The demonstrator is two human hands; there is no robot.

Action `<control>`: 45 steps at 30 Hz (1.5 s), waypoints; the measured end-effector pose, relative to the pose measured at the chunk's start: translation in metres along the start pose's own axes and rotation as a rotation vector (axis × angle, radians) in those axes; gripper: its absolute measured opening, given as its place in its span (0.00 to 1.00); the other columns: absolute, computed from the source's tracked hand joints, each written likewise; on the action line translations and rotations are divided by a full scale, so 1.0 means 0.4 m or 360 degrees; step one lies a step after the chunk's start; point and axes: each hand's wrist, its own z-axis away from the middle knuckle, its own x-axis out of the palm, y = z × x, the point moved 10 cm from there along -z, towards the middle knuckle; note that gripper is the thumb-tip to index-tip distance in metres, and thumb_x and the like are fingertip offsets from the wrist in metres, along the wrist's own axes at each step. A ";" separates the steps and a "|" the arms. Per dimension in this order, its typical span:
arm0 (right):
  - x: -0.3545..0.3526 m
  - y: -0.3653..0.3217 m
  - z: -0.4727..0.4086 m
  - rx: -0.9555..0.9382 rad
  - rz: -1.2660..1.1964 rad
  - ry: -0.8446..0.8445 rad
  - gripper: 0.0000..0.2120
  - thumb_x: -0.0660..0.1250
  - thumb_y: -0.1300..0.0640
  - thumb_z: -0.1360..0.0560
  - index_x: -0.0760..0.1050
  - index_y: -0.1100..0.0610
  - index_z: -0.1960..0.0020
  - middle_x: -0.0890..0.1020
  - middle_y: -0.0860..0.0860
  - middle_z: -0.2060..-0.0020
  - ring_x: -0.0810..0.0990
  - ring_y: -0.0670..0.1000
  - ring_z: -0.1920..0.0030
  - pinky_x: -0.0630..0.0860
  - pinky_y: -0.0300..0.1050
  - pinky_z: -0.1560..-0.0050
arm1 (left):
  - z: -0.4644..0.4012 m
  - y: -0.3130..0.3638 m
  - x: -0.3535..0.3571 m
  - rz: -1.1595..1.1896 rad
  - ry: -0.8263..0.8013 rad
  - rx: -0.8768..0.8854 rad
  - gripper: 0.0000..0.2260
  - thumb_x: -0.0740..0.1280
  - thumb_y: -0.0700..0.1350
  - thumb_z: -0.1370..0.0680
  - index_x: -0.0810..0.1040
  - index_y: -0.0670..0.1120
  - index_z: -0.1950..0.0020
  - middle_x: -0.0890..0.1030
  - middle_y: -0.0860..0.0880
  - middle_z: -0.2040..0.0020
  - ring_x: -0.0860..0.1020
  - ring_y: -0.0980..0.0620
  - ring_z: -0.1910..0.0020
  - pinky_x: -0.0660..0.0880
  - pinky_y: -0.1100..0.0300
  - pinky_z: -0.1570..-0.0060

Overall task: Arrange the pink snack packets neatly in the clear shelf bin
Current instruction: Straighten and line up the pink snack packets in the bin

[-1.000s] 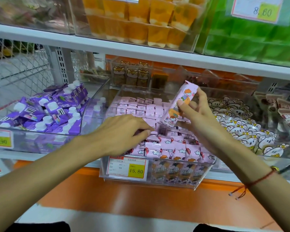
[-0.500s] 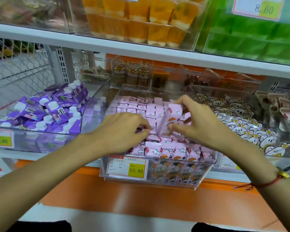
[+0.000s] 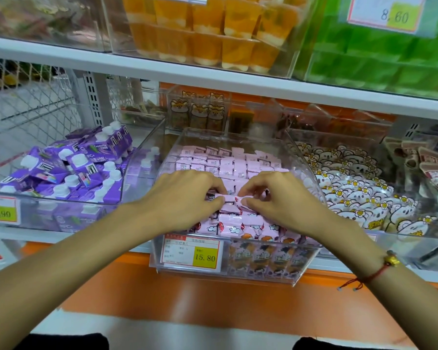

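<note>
A clear shelf bin [image 3: 307, 173] in the middle of the shelf holds several rows of pink snack packets [image 3: 228, 162]. One pink packet [image 3: 230, 198] lies across the middle rows. My left hand [image 3: 187, 195] pinches its left end between thumb and fingers. My right hand [image 3: 276, 195] pinches its right end the same way. Both hands are down inside the bin and hide the packets under them. More pink packets [image 3: 240, 224] stand on edge in the front rows.
A bin of purple spouted pouches [image 3: 68, 170] stands to the left, a bin of white cartoon packets [image 3: 359, 195] to the right. A price tag reading 15.80 [image 3: 192, 252] hangs on the bin front. The shelf above carries orange cups [image 3: 213, 29] and green packs.
My right hand has brought the raised pink packet down into the bin and laid it flat. My left hand has moved right and taken its other end.
</note>
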 end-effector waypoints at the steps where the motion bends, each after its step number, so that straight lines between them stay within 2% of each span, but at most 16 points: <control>1: 0.004 0.000 -0.005 0.0003 0.0009 -0.0017 0.06 0.70 0.53 0.26 0.82 0.50 0.51 0.82 0.47 0.58 0.77 0.45 0.60 0.75 0.43 0.55 | 0.001 -0.001 0.000 0.0000 -0.0005 -0.0004 0.12 0.59 0.58 0.22 0.76 0.60 0.41 0.80 0.57 0.44 0.77 0.50 0.46 0.67 0.57 0.58; 5: 0.012 -0.002 -0.023 0.0033 0.0001 -0.0025 0.04 0.70 0.53 0.27 0.83 0.49 0.53 0.83 0.46 0.62 0.78 0.45 0.61 0.76 0.42 0.55 | 0.004 -0.005 -0.008 -0.0073 -0.0009 -0.0011 0.12 0.59 0.59 0.22 0.76 0.59 0.43 0.81 0.56 0.46 0.77 0.50 0.48 0.65 0.57 0.60; 10: 0.010 -0.002 -0.017 0.0011 -0.0111 -0.0051 0.05 0.70 0.54 0.27 0.82 0.50 0.51 0.84 0.48 0.58 0.80 0.45 0.59 0.76 0.40 0.55 | 0.007 0.016 -0.032 -0.0099 0.0145 0.0027 0.11 0.59 0.56 0.21 0.76 0.57 0.43 0.80 0.56 0.46 0.76 0.52 0.48 0.62 0.59 0.64; 13: -0.069 0.025 -0.001 0.0013 -0.0026 0.0172 0.06 0.70 0.57 0.26 0.82 0.49 0.51 0.83 0.46 0.58 0.79 0.44 0.60 0.74 0.39 0.59 | 0.012 0.045 -0.032 0.0132 0.0204 0.0131 0.12 0.57 0.55 0.20 0.75 0.57 0.41 0.77 0.60 0.44 0.75 0.56 0.46 0.67 0.60 0.61; 16: -0.148 0.044 0.018 0.0020 0.0085 0.0381 0.05 0.71 0.57 0.27 0.82 0.49 0.55 0.82 0.46 0.61 0.78 0.45 0.62 0.72 0.41 0.61 | 0.023 0.078 0.008 0.0172 0.0059 0.0268 0.15 0.54 0.57 0.20 0.73 0.58 0.37 0.76 0.61 0.41 0.74 0.58 0.45 0.71 0.60 0.55; 19: -0.124 0.026 0.018 -0.0043 0.0181 0.0243 0.03 0.72 0.54 0.28 0.82 0.48 0.55 0.80 0.44 0.63 0.77 0.45 0.62 0.71 0.42 0.60 | 0.025 0.097 0.028 0.0048 0.0015 0.0359 0.17 0.51 0.56 0.19 0.74 0.56 0.36 0.77 0.58 0.40 0.75 0.55 0.45 0.69 0.61 0.54; 22: -0.053 0.005 0.014 -0.0068 0.0426 0.0020 0.10 0.69 0.46 0.27 0.80 0.46 0.47 0.80 0.44 0.56 0.77 0.48 0.52 0.74 0.45 0.53 | 0.021 0.103 0.023 -0.0014 0.0016 0.0376 0.17 0.51 0.54 0.18 0.75 0.55 0.37 0.77 0.57 0.42 0.75 0.53 0.47 0.65 0.60 0.56; 25: -0.038 0.007 0.001 -0.0039 0.0555 -0.0009 0.14 0.67 0.43 0.26 0.79 0.46 0.44 0.80 0.46 0.50 0.74 0.49 0.45 0.73 0.45 0.49 | 0.023 0.105 0.021 -0.0028 -0.0014 0.0371 0.17 0.50 0.54 0.18 0.73 0.56 0.36 0.75 0.57 0.39 0.74 0.54 0.45 0.66 0.59 0.54; 27: -0.033 0.018 -0.009 -0.0014 0.0509 -0.0057 0.13 0.68 0.44 0.27 0.80 0.48 0.45 0.81 0.46 0.51 0.75 0.48 0.49 0.73 0.44 0.52 | 0.024 0.107 0.019 -0.0001 -0.0018 0.0369 0.17 0.50 0.54 0.18 0.71 0.57 0.33 0.73 0.58 0.37 0.74 0.55 0.43 0.67 0.60 0.53; 30: -0.022 0.031 -0.014 0.0003 0.0377 -0.0174 0.10 0.70 0.46 0.27 0.82 0.49 0.49 0.82 0.46 0.57 0.73 0.42 0.64 0.66 0.38 0.64 | 0.029 0.108 0.022 0.0017 -0.0049 0.0391 0.17 0.49 0.54 0.18 0.67 0.59 0.31 0.69 0.60 0.34 0.69 0.57 0.39 0.70 0.58 0.48; 31: -0.021 0.035 -0.014 0.0004 0.0332 -0.0199 0.09 0.70 0.47 0.27 0.82 0.49 0.50 0.82 0.47 0.59 0.72 0.41 0.67 0.65 0.38 0.65 | 0.031 0.108 0.026 0.0024 -0.0080 0.0404 0.17 0.49 0.54 0.17 0.67 0.60 0.31 0.68 0.60 0.34 0.67 0.58 0.38 0.70 0.57 0.46; 35: -0.028 0.046 -0.013 0.0001 0.0280 -0.0161 0.05 0.68 0.49 0.25 0.82 0.48 0.53 0.79 0.43 0.66 0.71 0.40 0.67 0.67 0.41 0.62 | 0.032 0.104 0.039 0.0053 -0.0209 0.0398 0.17 0.50 0.55 0.18 0.68 0.61 0.31 0.70 0.60 0.34 0.68 0.58 0.37 0.69 0.56 0.43; 37: -0.031 0.033 -0.008 -0.0058 0.0359 -0.0047 0.06 0.64 0.50 0.22 0.79 0.49 0.55 0.74 0.41 0.67 0.73 0.44 0.62 0.68 0.43 0.60 | 0.028 0.103 0.039 0.0064 -0.0233 0.0390 0.16 0.50 0.55 0.18 0.69 0.61 0.32 0.71 0.60 0.35 0.69 0.57 0.38 0.69 0.56 0.43; 40: -0.031 0.008 0.004 -0.0177 0.0472 0.0138 0.07 0.57 0.52 0.20 0.72 0.51 0.51 0.71 0.43 0.63 0.74 0.51 0.53 0.66 0.45 0.61 | 0.024 0.105 0.043 0.0025 -0.0253 0.0376 0.16 0.50 0.54 0.18 0.69 0.61 0.32 0.73 0.58 0.37 0.69 0.55 0.39 0.69 0.55 0.43; 45: -0.024 -0.004 0.017 -0.0314 0.0571 0.0201 0.11 0.50 0.49 0.18 0.67 0.53 0.45 0.74 0.51 0.54 0.75 0.59 0.59 0.64 0.48 0.66 | 0.021 0.106 0.045 0.0013 -0.0245 0.0360 0.16 0.49 0.53 0.18 0.68 0.62 0.32 0.72 0.57 0.36 0.69 0.54 0.40 0.69 0.55 0.44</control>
